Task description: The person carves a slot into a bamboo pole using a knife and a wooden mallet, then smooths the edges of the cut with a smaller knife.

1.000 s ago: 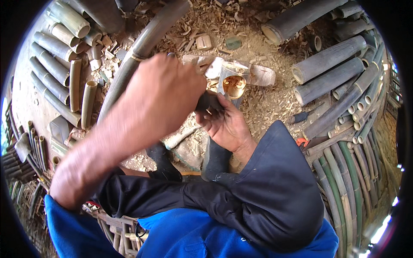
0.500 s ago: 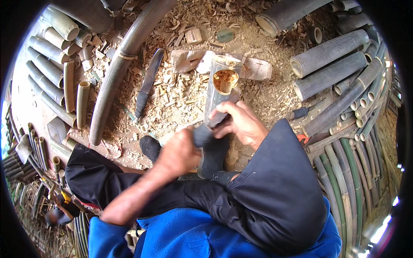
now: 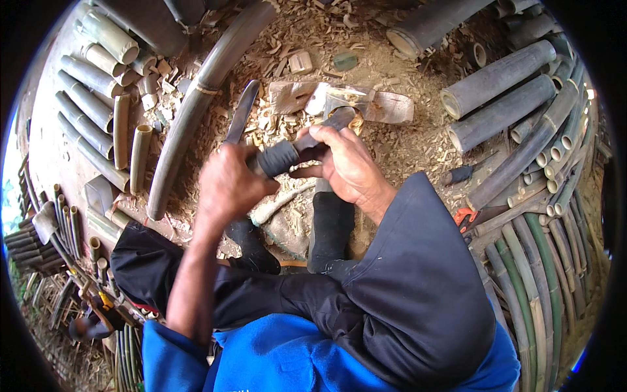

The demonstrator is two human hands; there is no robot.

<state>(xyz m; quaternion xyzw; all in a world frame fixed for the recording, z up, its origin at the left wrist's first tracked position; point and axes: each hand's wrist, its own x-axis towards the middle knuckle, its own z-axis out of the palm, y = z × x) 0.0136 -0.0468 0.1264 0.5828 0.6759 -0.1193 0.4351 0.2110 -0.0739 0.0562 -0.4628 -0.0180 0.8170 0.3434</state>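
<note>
My left hand (image 3: 228, 186) grips the near end of a dark wrapped handle (image 3: 281, 157) that slants up to the right. My right hand (image 3: 349, 166) holds the same tool further along, fingers curled over it. Its grey far end (image 3: 343, 117) points at split pale bamboo pieces (image 3: 385, 108) on the ground. A long dark knife (image 3: 240, 114) lies on the wood chips just beyond my left hand; I cannot tell whether it touches the hand.
Cut bamboo tubes (image 3: 98, 117) are stacked at the left, and thick dark bamboo poles (image 3: 503, 111) lie at the right. A long curved pole (image 3: 196, 111) runs past the knife. Wood chips (image 3: 418, 150) cover the ground. My black-shod feet (image 3: 330, 228) rest below the hands.
My left hand came down from near the camera and closed on the wrapped handle. The tool swung from upright to slanting across both hands.
</note>
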